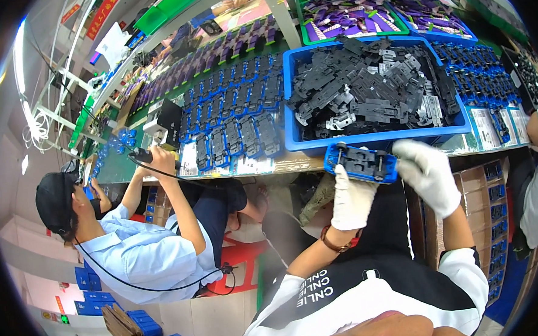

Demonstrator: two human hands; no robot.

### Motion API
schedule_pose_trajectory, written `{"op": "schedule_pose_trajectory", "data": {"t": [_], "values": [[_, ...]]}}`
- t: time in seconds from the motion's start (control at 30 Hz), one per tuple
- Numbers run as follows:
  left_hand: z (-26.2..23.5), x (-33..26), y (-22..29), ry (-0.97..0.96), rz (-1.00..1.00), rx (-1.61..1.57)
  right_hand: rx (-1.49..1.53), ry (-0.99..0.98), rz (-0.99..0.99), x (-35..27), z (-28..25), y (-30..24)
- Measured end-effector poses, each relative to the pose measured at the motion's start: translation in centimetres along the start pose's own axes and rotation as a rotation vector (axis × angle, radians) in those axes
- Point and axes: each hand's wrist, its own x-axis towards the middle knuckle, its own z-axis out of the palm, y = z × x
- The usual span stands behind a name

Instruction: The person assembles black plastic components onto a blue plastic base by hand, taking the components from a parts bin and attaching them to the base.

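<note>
A toy car (361,163) with a blue body is held bottom up, its black chassis and small wheels showing. My gloved left hand (351,197) grips it from below, with the thumb over its near side. At the car's right end is my gloved right hand (429,176), its fingers curled against that end; the fingertips are partly blurred. Just beyond the car stands a blue bin (377,143) heaped with loose black chassis parts (368,84).
Rows of blue-and-black car pieces (237,136) lie left of the bin, and more (480,75) lie right. Farther back are trays of purple parts (352,14). A co-worker (145,247) sits at my left with a corded tool (140,155). Cardboard trays (466,218) stand below the bench.
</note>
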Motion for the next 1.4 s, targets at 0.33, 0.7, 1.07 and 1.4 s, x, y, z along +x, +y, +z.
{"op": "schedule_pose_trajectory", "data": {"t": [0.33, 0.7, 1.07, 1.4], "values": [[3.6, -1.9, 1.5, 0.252, 0.124, 0.189, -0.615, 0.04, -0.045, 12.8, 1.4, 6.6], [3.7, -2.2, 2.3, 0.258, -0.008, 0.089, 0.404, 0.627, 0.204, 12.5, 0.4, 7.7], [6.7, -2.8, 3.1, 0.081, -0.078, 0.05, 0.849, 0.201, 0.581, 0.0, 7.1, 0.2], [5.4, -3.7, 3.8, 0.215, -0.022, 0.104, -0.503, 0.081, -0.515, 2.9, 4.3, 0.2]]}}
